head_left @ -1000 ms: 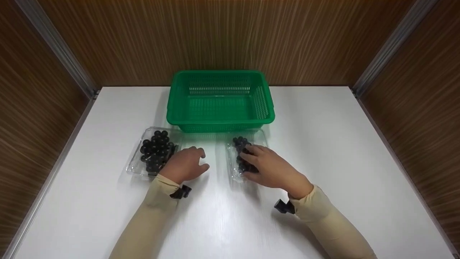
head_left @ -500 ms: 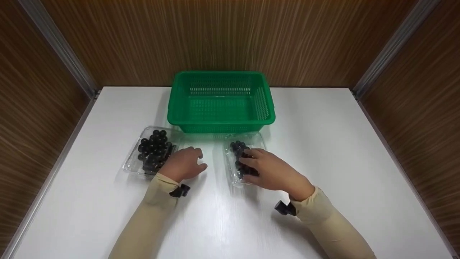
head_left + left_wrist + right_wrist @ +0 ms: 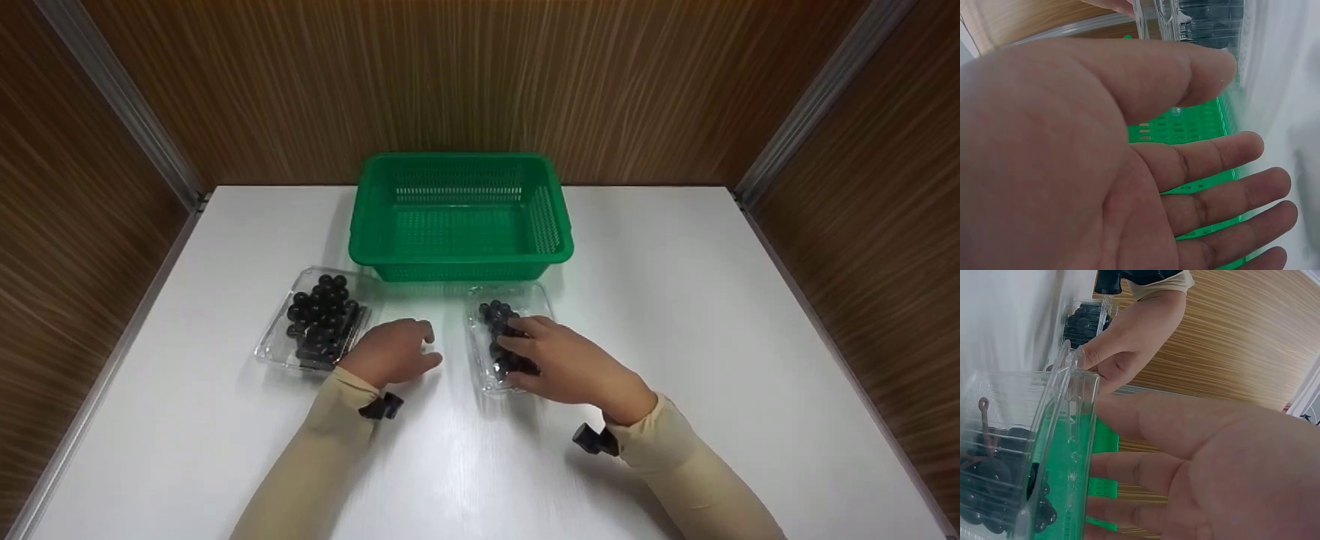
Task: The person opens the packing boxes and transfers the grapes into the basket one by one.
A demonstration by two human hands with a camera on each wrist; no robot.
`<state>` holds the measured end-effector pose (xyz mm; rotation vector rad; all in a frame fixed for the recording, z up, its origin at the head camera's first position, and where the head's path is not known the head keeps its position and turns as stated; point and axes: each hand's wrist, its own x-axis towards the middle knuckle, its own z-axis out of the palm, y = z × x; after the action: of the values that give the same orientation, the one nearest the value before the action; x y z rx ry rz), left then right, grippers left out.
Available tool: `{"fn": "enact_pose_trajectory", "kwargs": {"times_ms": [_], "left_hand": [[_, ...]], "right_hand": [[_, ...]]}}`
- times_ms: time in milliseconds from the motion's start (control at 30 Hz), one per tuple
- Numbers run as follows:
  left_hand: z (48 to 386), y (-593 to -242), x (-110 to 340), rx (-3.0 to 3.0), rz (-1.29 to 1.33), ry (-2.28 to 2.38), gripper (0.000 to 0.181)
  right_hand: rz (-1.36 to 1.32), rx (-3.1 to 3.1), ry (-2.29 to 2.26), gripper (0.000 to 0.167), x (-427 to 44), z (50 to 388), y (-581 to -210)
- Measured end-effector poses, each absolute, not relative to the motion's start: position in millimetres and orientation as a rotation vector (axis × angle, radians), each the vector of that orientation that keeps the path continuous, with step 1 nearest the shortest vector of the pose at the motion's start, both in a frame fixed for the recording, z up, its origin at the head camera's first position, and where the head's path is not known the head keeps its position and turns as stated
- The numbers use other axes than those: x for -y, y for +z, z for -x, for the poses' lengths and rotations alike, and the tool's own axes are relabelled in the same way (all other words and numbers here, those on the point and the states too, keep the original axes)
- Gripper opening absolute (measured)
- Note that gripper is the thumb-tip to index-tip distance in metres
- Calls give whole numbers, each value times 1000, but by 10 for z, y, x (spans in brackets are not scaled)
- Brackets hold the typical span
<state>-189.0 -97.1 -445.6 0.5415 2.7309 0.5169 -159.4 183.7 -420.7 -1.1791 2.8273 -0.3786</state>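
Note:
In the head view, a clear plastic clamshell box (image 3: 274, 349) with black grapes (image 3: 319, 304) lies on the left of the white table. My left hand (image 3: 390, 351) is beside its right edge, palm inward; the left wrist view shows straight, spread fingers (image 3: 1224, 157) with nothing between them. A second clear box (image 3: 480, 379) with black grapes (image 3: 495, 315) lies to the right. Over its right part is my right hand (image 3: 566, 361), hiding some grapes. In the right wrist view its fairly straight fingers (image 3: 1134, 467) and thumb meet the box's edge. A grape stem (image 3: 985, 422) shows through the plastic.
A green slotted basket (image 3: 461, 261) stands behind both boxes, close to the wood-grain back wall (image 3: 465, 75). Similar side walls (image 3: 862, 247) flank the white table (image 3: 675, 300).
The right box has shifted slightly toward me and left, with my right hand staying over it. The left box sits a touch further left. My left hand stays beside it.

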Motion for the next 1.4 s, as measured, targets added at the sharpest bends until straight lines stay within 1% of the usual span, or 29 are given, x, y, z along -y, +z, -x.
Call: {"fn": "enact_pose_trajectory", "kwargs": {"times_ms": [233, 567, 700, 867, 1000, 1100, 1233, 1333, 1400], "left_hand": [[1861, -4444, 957, -2681, -596, 544, 35], [1851, -4459, 918, -2634, -672, 571, 35], [1877, -4483, 901, -2593, -714, 621, 32], [1898, -4519, 883, -2555, -658, 700, 23], [1912, -4544, 856, -2540, -587, 776, 20], [1939, -4564, 829, -2576, -516, 859, 18], [1974, -4591, 795, -2624, -412, 987, 17], [1981, -4602, 781, -2598, -385, 1066, 19], [1985, -4609, 776, -2556, -386, 1108, 20]], "right_hand": [[1172, -2813, -369, 56, -1828, 1577, -4205], [1164, -2816, -332, 57, -1837, 1569, -4198], [1183, -2823, -318, 58, -1836, 1572, -4188], [1120, -2815, -346, 59, -1830, 1579, -4180], [1090, -2834, -386, 59, -1816, 1591, -4180], [1179, -2871, -434, 50, -1795, 1601, -4169], [1459, -2848, -502, 29, -1758, 1605, -4156], [1657, -2796, -481, 17, -1720, 1592, -4170], [1724, -2783, -458, 11, -1686, 1584, -4192]]}}
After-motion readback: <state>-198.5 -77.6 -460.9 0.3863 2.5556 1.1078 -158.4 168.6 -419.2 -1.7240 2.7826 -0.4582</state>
